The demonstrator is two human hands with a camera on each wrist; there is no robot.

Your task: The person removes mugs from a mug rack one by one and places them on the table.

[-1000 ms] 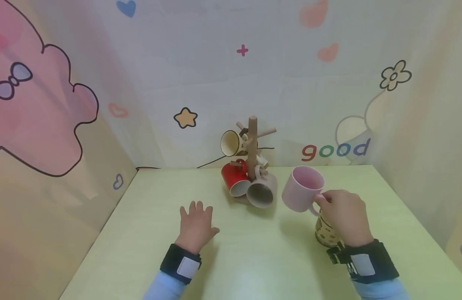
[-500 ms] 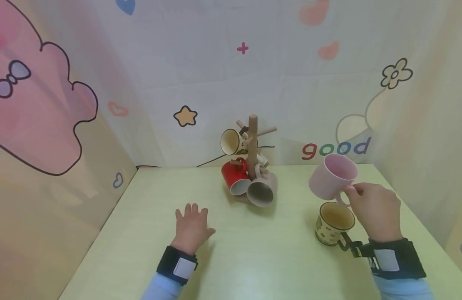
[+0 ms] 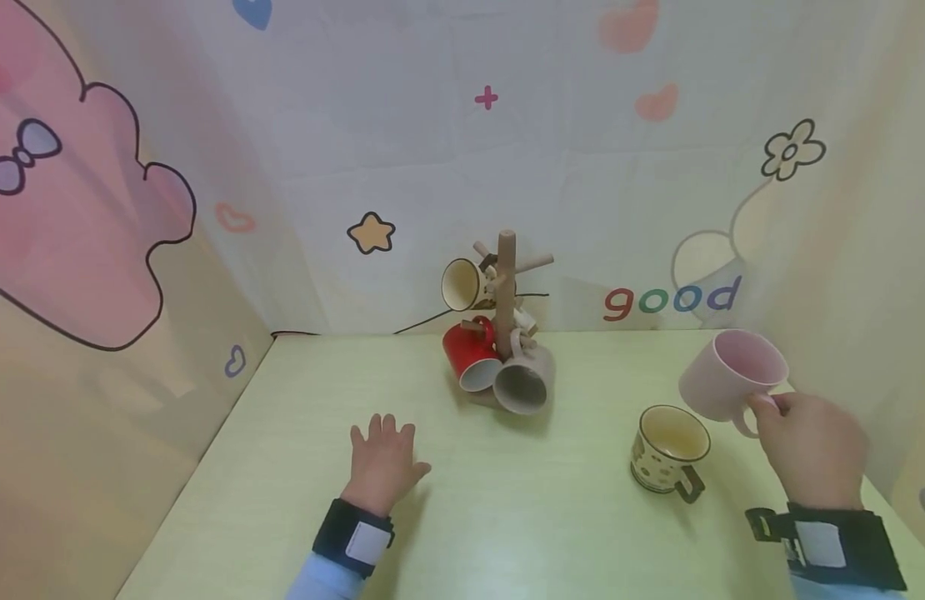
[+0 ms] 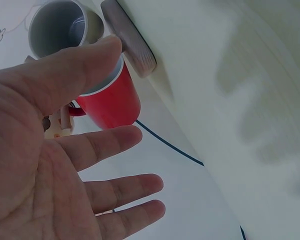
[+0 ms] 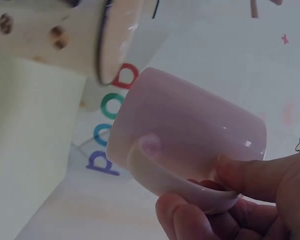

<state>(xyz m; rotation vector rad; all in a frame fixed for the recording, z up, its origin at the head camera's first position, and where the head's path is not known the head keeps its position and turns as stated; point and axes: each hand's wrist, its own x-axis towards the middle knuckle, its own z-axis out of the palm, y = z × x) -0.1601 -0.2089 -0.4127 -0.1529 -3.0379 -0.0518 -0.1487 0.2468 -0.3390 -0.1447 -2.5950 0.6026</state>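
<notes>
Reading "good": lettering (image 3: 677,298) behind pink mug (image 3: 712,385)

A plain pink mug (image 3: 714,385) tilts mid-air in the right hand (image 3: 813,450).

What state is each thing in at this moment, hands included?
Pink mug: tilted, held off the table
Right hand: gripping the pink mug's handle
Left hand: fingers spread, holding nothing
Spotted mug: upright on the table
Rack: standing
Red mug: hung, mouth tilted down
Grey mug: hung, mouth tilted down
Upper cream mug: sideways on the rack
</notes>
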